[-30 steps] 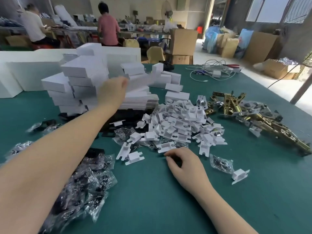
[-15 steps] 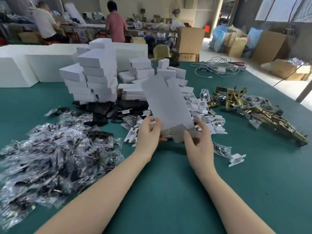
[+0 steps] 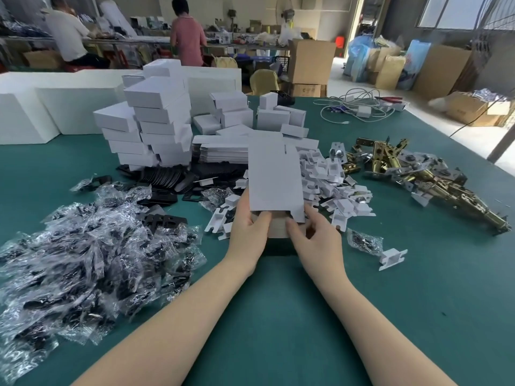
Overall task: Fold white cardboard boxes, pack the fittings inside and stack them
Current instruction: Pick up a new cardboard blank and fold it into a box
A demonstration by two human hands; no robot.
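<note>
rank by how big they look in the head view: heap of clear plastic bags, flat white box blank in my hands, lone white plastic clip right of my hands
1. Heap of clear plastic bags with black parts: largest, though it lies nearest the camera.
2. Flat white cardboard box blank.
3. Lone white plastic clip: smallest.

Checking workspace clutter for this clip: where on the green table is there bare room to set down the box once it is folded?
Bare green table lies in front of both hands, between the forearms, and on to the near right edge, below the brass fittings. Crowded: plastic bags at left, white inserts and stacked boxes behind the flat box.
</note>
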